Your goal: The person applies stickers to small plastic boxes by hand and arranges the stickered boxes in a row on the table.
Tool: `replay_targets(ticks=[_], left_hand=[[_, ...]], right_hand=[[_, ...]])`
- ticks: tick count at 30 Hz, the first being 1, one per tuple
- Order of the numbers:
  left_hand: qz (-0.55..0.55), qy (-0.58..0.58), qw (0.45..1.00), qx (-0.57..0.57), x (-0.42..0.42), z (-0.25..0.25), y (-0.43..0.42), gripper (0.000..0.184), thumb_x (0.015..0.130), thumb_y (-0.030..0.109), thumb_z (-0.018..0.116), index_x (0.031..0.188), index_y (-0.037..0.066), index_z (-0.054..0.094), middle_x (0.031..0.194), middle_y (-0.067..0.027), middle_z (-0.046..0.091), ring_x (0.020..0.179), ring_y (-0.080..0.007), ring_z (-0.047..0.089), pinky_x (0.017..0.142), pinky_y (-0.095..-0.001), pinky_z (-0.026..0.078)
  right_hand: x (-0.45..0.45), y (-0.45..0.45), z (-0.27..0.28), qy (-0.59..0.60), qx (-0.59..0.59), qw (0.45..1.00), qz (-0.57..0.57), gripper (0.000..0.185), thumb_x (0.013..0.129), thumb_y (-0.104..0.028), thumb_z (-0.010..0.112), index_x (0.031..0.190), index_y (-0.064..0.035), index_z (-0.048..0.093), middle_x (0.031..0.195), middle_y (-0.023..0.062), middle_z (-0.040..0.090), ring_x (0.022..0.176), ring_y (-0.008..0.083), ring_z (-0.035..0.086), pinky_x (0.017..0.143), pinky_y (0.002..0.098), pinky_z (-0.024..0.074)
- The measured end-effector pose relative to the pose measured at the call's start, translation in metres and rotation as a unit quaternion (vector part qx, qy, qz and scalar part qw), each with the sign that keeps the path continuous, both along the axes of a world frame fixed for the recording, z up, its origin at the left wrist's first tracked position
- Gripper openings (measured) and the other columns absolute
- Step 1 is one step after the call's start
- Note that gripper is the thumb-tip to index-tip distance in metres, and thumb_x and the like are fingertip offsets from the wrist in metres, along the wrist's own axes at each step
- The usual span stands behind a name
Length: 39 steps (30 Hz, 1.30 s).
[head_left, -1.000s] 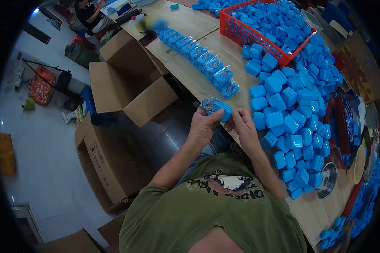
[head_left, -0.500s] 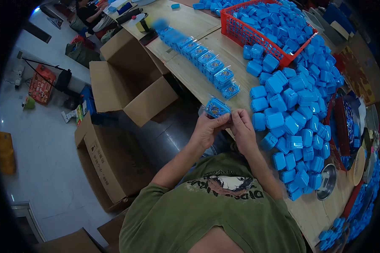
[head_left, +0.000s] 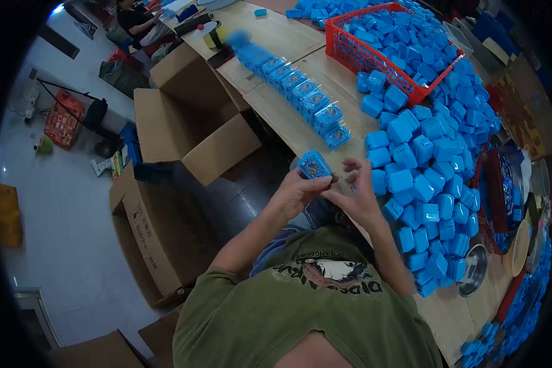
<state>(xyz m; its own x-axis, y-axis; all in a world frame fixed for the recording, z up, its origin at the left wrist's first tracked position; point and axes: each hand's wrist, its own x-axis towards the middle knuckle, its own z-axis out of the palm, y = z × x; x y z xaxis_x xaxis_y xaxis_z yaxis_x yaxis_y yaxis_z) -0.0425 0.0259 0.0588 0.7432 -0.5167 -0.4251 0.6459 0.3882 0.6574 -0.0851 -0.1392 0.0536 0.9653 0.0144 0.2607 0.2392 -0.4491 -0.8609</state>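
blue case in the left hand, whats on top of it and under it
A colourful print shows atop the blue case, too small to make out; the left hand lays its thumb over the near edge. The case hides its underside and any fingers beneath.

A lane of bare wood is left on the table (head_left: 319, 69) between the row of blue packs (head_left: 313, 100), set out along the near edge, and the heap of blue boxes (head_left: 435, 159); a hand could be passed along it. Toward the far edge, the lane is narrowed by the red basket (head_left: 418, 94). Rightward of the right hand (head_left: 360, 195), the way is blocked by the heap, with the steel bowl (head_left: 481, 276) placed just beside it. Left of the near edge, space is taken up by the open carton (head_left: 193, 113).
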Motion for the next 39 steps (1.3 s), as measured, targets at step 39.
replay_targets(ticks=[39], left_hand=[[0.051, 0.095, 0.993, -0.043, 0.054, -0.085, 0.167, 0.046, 0.082, 0.018, 0.063, 0.122, 0.008, 0.042, 0.120, -0.0110, 0.049, 0.110, -0.0252, 0.050, 0.091, -0.0422, 0.042]], right_hand=[[0.421, 0.189, 0.029, -0.060, -0.185, 0.969, -0.151, 0.103, 0.058, -0.039, 0.078, 0.133, -0.0052, 0.015, 0.117, 0.0207, 0.045, 0.111, 0.0361, 0.043, 0.083, 0.0528, 0.0309]])
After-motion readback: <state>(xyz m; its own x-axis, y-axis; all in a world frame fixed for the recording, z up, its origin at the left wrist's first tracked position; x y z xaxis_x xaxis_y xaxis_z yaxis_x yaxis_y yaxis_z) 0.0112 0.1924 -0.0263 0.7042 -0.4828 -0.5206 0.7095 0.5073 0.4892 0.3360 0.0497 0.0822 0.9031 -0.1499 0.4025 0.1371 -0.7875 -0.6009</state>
